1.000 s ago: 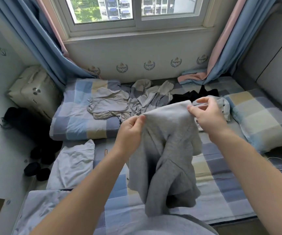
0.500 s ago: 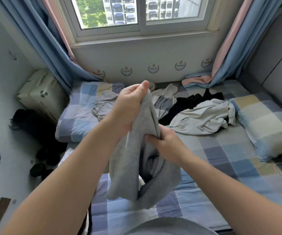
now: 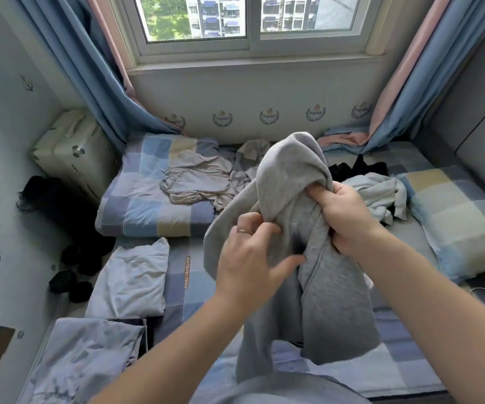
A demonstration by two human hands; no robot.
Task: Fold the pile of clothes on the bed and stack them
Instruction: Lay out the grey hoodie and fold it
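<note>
Above the bed (image 3: pixel 410 371) near its front edge, a grey garment (image 3: pixel 337 310) is held up: it is gripped by the right hand (image 3: pixel 346 217), fingers closed round it, and its fold is pinched by the left hand (image 3: pixel 250 258); unfolded clothes (image 3: pixel 194 182) are heaped along the far edge

A second back I held the grey garment (image 3: pixel 337 310) stretched between both hands by its top edge. Then my left hand (image 3: pixel 252 258) went up alone with the cloth hanging from it, while my right hand (image 3: pixel 349 217) dropped into the folds. After that they swapped heights. The right hand climbed and gripped a bunch, with the cloth humped over it. The left came down and pinched an edge lower on the left side. The garment ended up bunched, no longer spread.
</note>
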